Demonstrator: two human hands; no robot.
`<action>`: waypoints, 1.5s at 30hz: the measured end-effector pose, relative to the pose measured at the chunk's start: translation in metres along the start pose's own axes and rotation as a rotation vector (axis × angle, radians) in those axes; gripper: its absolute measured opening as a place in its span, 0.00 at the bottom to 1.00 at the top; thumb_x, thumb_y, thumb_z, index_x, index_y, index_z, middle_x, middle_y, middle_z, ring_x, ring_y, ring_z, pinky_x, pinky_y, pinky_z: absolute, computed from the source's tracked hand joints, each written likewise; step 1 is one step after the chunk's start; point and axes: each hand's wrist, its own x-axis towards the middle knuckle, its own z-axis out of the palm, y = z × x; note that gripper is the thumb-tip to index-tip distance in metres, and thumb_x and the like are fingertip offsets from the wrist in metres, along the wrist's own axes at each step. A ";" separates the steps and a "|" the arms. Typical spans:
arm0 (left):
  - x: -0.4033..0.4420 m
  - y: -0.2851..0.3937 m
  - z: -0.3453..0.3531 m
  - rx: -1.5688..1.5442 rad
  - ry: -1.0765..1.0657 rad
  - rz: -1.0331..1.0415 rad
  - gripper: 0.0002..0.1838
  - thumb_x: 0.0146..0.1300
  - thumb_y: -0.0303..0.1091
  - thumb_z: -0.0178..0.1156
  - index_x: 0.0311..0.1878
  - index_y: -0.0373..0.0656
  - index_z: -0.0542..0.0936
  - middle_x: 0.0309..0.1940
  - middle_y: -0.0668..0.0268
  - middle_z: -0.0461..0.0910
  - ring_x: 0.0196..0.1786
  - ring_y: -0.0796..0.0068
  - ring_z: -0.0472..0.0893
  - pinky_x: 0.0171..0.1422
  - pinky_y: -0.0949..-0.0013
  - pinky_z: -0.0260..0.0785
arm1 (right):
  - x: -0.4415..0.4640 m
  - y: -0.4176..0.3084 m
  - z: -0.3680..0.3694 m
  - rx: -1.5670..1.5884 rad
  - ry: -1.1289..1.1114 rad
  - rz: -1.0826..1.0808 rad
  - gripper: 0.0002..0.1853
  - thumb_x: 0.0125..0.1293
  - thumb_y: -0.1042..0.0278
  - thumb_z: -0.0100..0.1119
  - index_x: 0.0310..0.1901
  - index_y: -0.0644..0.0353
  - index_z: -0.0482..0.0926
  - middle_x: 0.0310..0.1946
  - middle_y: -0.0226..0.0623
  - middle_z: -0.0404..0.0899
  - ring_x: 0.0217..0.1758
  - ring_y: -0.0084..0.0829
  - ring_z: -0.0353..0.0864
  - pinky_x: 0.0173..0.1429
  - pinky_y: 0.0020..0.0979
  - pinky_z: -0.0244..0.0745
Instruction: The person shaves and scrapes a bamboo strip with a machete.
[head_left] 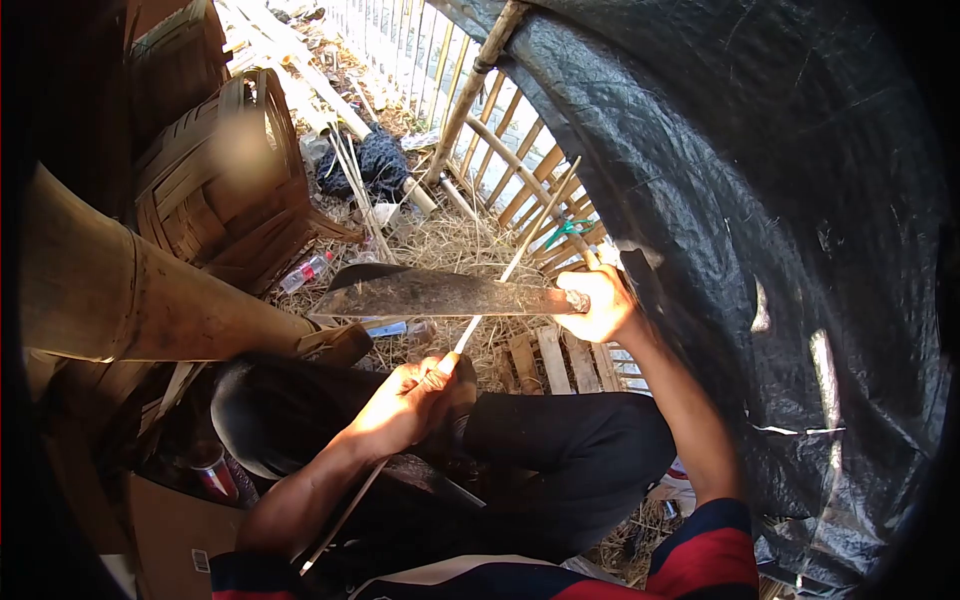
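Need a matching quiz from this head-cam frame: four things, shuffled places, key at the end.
Things
1. machete
2. plastic bottle
3. bamboo strip
4. black tarp

Places
A. spread over the right side of the view
B. gripped by its handle in the right hand
C. lying on the ground beside a woven basket
D. held in the left hand, running up past the blade

Pairs: 1-B, 2-C, 3-D, 4-A

Sunlight overexposes the fence point(512, 157); corners fall black.
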 end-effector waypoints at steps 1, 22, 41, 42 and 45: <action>0.000 -0.001 -0.001 0.001 -0.004 0.001 0.23 0.73 0.56 0.46 0.29 0.48 0.70 0.16 0.77 0.63 0.19 0.86 0.60 0.22 0.78 0.50 | -0.002 0.000 -0.003 -0.011 0.005 0.051 0.15 0.43 0.61 0.74 0.34 0.54 0.82 0.28 0.34 0.79 0.30 0.42 0.76 0.38 0.39 0.71; 0.002 -0.016 -0.006 -0.044 -0.001 0.009 0.16 0.76 0.42 0.46 0.32 0.47 0.73 0.22 0.81 0.62 0.26 0.90 0.58 0.28 0.80 0.51 | 0.002 -0.013 -0.013 0.812 0.165 0.595 0.09 0.65 0.67 0.56 0.28 0.60 0.74 0.19 0.20 0.68 0.21 0.13 0.64 0.25 0.21 0.59; -0.002 -0.015 -0.008 -0.044 0.004 -0.007 0.17 0.75 0.45 0.46 0.29 0.50 0.69 0.18 0.81 0.61 0.20 0.90 0.57 0.23 0.80 0.49 | -0.008 -0.006 0.004 -0.019 0.279 0.104 0.17 0.47 0.65 0.72 0.39 0.58 0.81 0.33 0.36 0.81 0.41 0.39 0.78 0.51 0.37 0.71; -0.001 -0.014 -0.007 0.011 0.007 0.005 0.17 0.75 0.45 0.46 0.28 0.51 0.67 0.16 0.80 0.60 0.17 0.90 0.57 0.20 0.80 0.48 | -0.010 -0.004 0.006 -0.024 0.331 0.113 0.14 0.46 0.67 0.71 0.37 0.58 0.81 0.32 0.38 0.80 0.40 0.41 0.77 0.48 0.38 0.71; -0.002 -0.017 -0.003 -0.008 0.014 0.026 0.17 0.75 0.45 0.45 0.28 0.52 0.67 0.16 0.81 0.60 0.17 0.90 0.58 0.20 0.80 0.48 | -0.015 -0.004 -0.002 -0.056 0.122 0.218 0.12 0.47 0.67 0.70 0.35 0.57 0.81 0.31 0.39 0.80 0.41 0.43 0.77 0.51 0.39 0.71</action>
